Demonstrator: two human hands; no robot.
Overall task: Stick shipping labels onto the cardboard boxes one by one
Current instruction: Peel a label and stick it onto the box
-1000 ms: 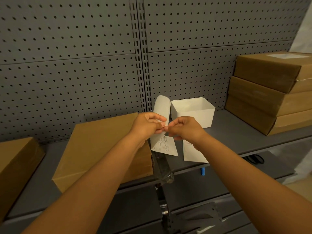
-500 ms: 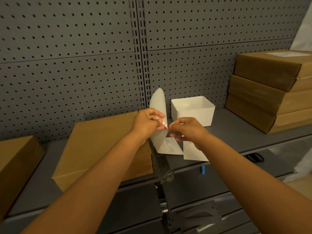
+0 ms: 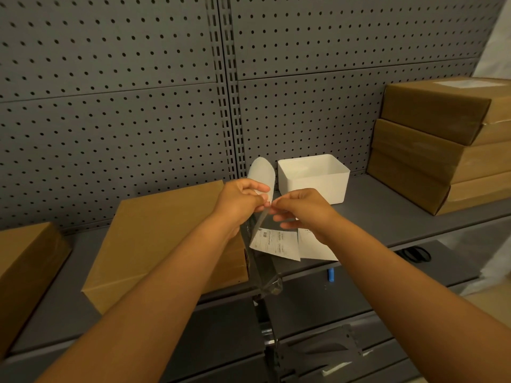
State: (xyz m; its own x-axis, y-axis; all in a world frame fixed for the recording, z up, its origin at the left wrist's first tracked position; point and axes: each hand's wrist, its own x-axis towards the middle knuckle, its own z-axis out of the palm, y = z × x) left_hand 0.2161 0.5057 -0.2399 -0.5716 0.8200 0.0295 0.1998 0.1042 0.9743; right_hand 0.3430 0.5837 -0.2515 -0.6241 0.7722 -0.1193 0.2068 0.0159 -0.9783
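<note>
Both hands meet above the shelf's middle. My left hand [image 3: 240, 200] pinches a white label sheet [image 3: 262, 172] that curls upward behind the fingers. My right hand [image 3: 301, 208] pinches the same sheet's edge where the layers split; a printed shipping label [image 3: 276, 244] hangs down below, with a clear film strip [image 3: 260, 272] dangling under it. A plain brown cardboard box [image 3: 163, 239] lies flat on the shelf just left of my hands. More white label paper [image 3: 318, 250] lies on the shelf under my right wrist.
A white open bin [image 3: 312, 186] stands behind my hands. Three stacked cardboard boxes [image 3: 442, 145] sit at the right, the top one with a label on it. Another box [image 3: 25, 272] is at the far left. Grey pegboard [image 3: 110, 106] backs the shelf [image 3: 387, 217].
The printed label has peeled further from its backing and now hangs lower and flatter, while the curled sheet in my left hand stays up. Both hands stay close together.
</note>
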